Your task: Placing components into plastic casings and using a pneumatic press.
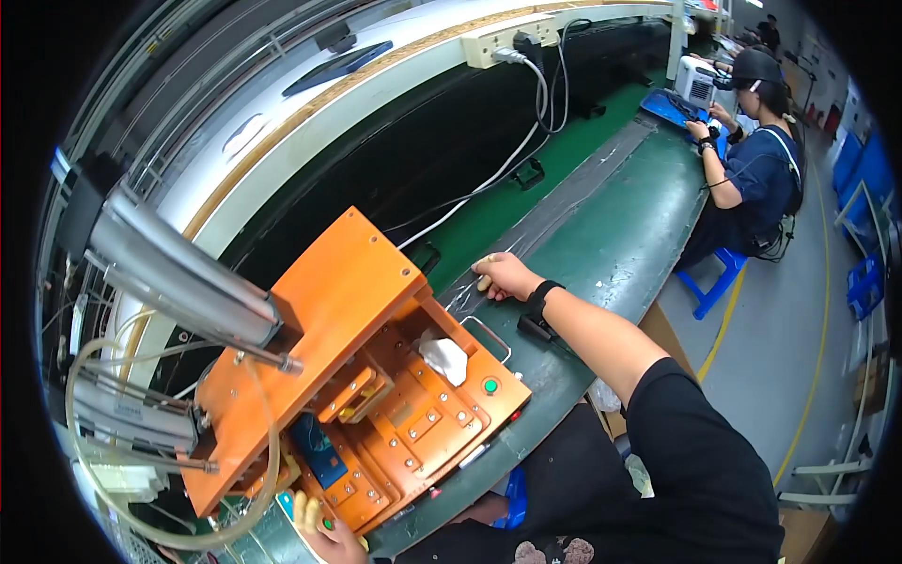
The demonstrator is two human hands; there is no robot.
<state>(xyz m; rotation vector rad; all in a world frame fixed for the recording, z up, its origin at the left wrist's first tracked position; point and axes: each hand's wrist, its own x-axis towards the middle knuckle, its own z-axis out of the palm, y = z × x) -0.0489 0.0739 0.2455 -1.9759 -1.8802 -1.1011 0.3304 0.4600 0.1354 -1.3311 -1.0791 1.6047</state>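
Note:
An orange press fixture stands before me at the left, with metal cylinders on its back. My left hand, with pale covers on its fingertips, is curled at the fixture's near left corner beside a green button. A flat light-blue piece shows at its fingers. Past the fixture's right side, my right hand is over the green bench with fingers bent together; what they hold, if anything, I cannot make out. Shiny clear film lies close to it. Inside the fixture sit a dark blue board and crumpled white material.
A second green button and a metal handle are on the fixture's right. A power strip with hanging cables is fixed to the far shelf. A co-worker sits farther along the bench, beside a blue tray.

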